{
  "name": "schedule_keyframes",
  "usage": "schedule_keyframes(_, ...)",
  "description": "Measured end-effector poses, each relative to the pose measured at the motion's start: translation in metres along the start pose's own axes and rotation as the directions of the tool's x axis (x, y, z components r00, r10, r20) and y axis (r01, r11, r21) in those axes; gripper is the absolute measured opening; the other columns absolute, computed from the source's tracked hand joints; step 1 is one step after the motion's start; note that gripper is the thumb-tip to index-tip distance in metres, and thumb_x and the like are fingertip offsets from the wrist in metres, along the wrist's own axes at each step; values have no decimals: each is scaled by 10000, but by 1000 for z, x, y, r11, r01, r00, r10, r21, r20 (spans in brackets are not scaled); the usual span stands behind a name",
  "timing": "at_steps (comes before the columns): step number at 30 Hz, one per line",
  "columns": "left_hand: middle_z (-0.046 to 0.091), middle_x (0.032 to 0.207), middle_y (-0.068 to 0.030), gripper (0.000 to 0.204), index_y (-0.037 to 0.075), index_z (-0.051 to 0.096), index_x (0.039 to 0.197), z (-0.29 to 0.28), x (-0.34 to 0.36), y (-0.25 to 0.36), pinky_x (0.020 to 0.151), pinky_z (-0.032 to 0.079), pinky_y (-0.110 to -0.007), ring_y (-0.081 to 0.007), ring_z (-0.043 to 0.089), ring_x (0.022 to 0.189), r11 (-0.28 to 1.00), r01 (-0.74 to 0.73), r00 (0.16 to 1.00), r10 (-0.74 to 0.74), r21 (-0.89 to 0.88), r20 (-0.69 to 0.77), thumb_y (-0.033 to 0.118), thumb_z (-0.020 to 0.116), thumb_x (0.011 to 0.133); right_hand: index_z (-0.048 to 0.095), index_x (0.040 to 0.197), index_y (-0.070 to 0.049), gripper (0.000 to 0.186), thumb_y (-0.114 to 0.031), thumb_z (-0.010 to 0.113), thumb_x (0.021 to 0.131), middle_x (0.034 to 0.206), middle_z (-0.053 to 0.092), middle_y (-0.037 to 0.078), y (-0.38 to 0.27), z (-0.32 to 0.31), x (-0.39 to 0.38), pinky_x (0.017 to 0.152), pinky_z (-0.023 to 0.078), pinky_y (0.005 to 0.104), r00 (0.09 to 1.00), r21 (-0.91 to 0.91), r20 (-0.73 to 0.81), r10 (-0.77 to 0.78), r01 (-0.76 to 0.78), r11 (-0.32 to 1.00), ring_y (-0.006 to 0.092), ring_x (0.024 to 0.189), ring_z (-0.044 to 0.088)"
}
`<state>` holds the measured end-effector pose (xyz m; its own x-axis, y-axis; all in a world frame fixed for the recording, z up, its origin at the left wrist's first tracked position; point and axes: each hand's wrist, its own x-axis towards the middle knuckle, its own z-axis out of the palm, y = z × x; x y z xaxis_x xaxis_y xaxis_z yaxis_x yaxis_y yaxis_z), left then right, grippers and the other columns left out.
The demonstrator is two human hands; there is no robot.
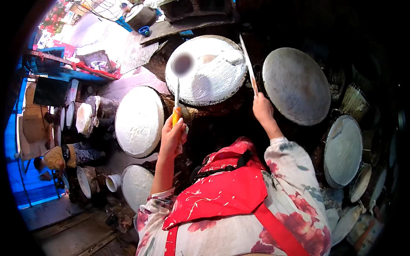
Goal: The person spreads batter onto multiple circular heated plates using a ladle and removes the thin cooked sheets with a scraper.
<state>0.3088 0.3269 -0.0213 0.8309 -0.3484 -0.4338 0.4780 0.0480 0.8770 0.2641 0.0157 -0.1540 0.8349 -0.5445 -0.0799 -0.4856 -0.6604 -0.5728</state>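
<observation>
My left hand [173, 132] is closed round the orange handle of a ladle-like tool [177, 91] with a thin metal shaft. Its round end is blurred and dark, over the left part of a large round drum-like top [207, 91]. Thick, uneven white paste coats that top, with a tan patch toward the far middle. My right hand [262, 111] grips a long, thin flat stick [247, 62], pale along its length and brownish by my fingers. The stick points up and away past the coated top's right edge. Right of it stands a smoother greyish round top [297, 86].
Another white-coated round top [139, 121] stands close on my left, and one more [136, 187] nearer my left elbow. Several round tops line the right, including a pale one [343, 151]. At far left a person in yellow [55, 158] bends near a white bucket [113, 182].
</observation>
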Motion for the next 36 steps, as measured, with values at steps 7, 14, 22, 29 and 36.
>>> schedule_keyframes(7, 513, 737, -3, 381, 124, 447, 1296, 14, 3, 1, 419, 361, -222, -92, 461, 465, 999, 29, 1000, -29, 23, 9, 229, 538, 942, 532, 920, -43, 223, -257, 471, 927, 794, 661, 219, -49, 3, -11, 693, 515, 501, 976, -54, 146, -163, 173, 983, 386, 776, 660)
schedule_keyframes(14, 521, 716, -19, 332, 108, 473, 1239, 9, 1, 5, 385, 384, -225, -104, 469, 443, 996, 66, 997, -64, 53, -39, 254, 526, 946, 558, 902, -24, 216, -212, 453, 911, 824, 668, 218, -39, 2, 0, 726, 524, 479, 969, -130, 210, -129, 159, 979, 367, 815, 670)
schedule_keyframes(22, 524, 681, -25, 271, 90, 482, 1157, -2, 3, 10, 362, 379, -228, -111, 474, 426, 996, 83, 995, -82, 19, -62, 247, 530, 941, 579, 878, -31, 197, -174, 444, 887, 820, 666, 222, -35, -15, 42, 717, 522, 485, 980, -129, 125, -152, 168, 977, 365, 795, 667)
schedule_keyframes(29, 513, 718, -28, 263, 127, 497, 1149, -3, 9, 17, 382, 365, -233, -111, 471, 458, 993, 106, 993, -103, 44, -56, 278, 536, 937, 562, 900, -47, 181, -159, 419, 901, 736, 659, 194, -41, -6, 4, 599, 513, 457, 957, -115, 64, -283, 289, 951, 358, 696, 663)
schedule_keyframes(36, 511, 689, -25, 223, 104, 473, 1067, 5, 19, 18, 379, 388, -239, -115, 489, 449, 994, 110, 994, -110, 14, 3, 265, 545, 932, 503, 931, -23, 203, -219, 451, 928, 744, 661, 203, -58, 36, -67, 664, 522, 491, 964, -98, 248, -94, 121, 988, 377, 720, 665)
